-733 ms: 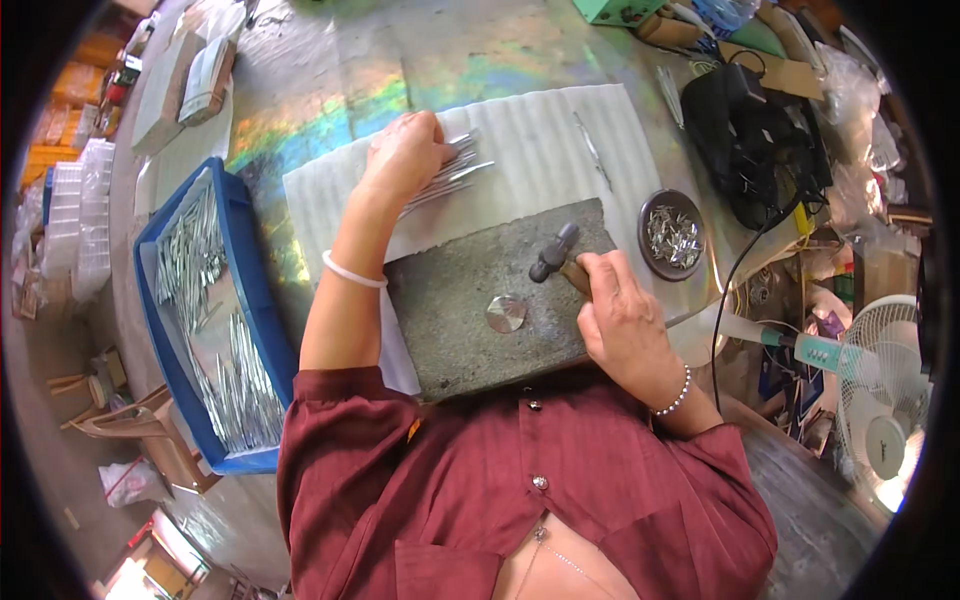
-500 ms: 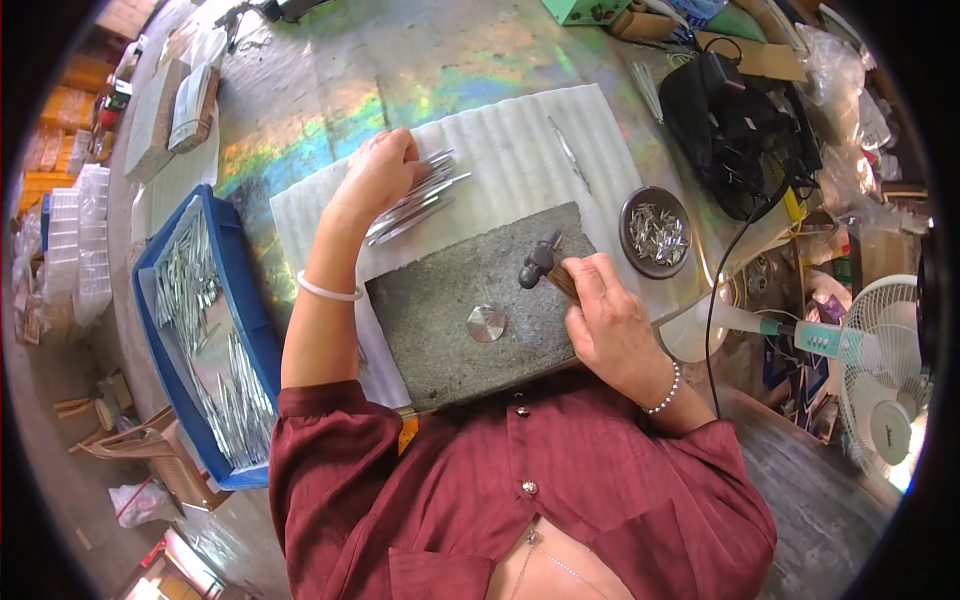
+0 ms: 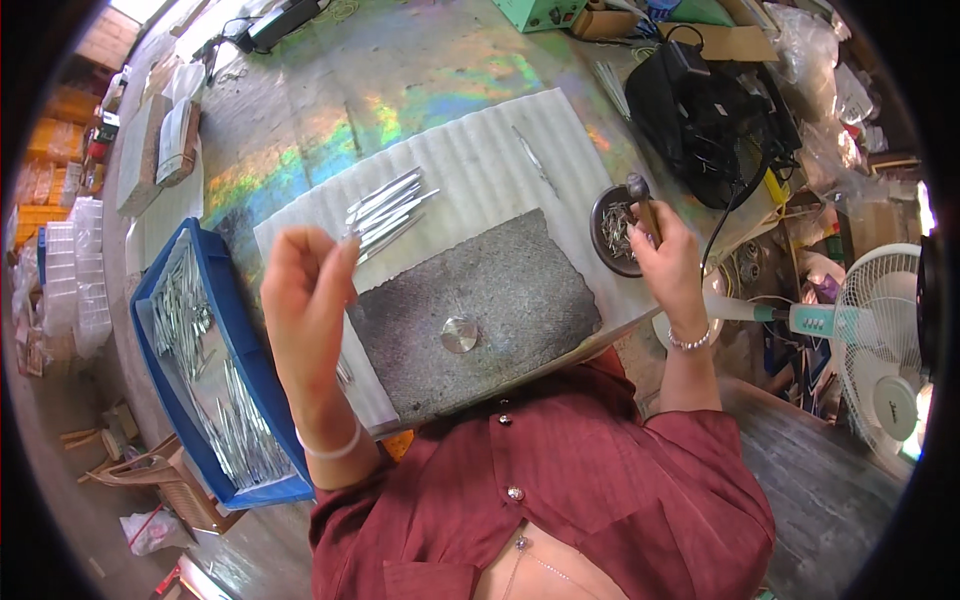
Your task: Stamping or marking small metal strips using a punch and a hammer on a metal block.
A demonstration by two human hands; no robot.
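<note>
My right hand (image 3: 668, 258) grips a small hammer (image 3: 638, 187) by its wooden handle, over the edge of a dark round bowl (image 3: 598, 228). Inside the bowl lie many small silvery metal pieces (image 3: 617, 232). My left hand (image 3: 308, 310) hovers at the left of the grey stone slab (image 3: 540, 270), its fingers curled together; anything between them is too small to make out. On the slab sits a shiny metal disc (image 3: 460, 335). Just beyond my left hand, a bundle of thin pointed metal strips (image 3: 388, 212) lies on a white foam sheet (image 3: 480, 140).
At the left stands a blue tray (image 3: 215, 265) of metal strips. A single strip (image 3: 536, 160) lies on the foam's far right. A black bag (image 3: 690, 120) is at the back right, a fan (image 3: 880, 360) at the far right, and two blocks (image 3: 150, 150) at the back left.
My left hand has let go of the strip bundle and come back toward me. My right hand has carried the hammer from above the slab rightward to the bowl. The view has shifted slightly.
</note>
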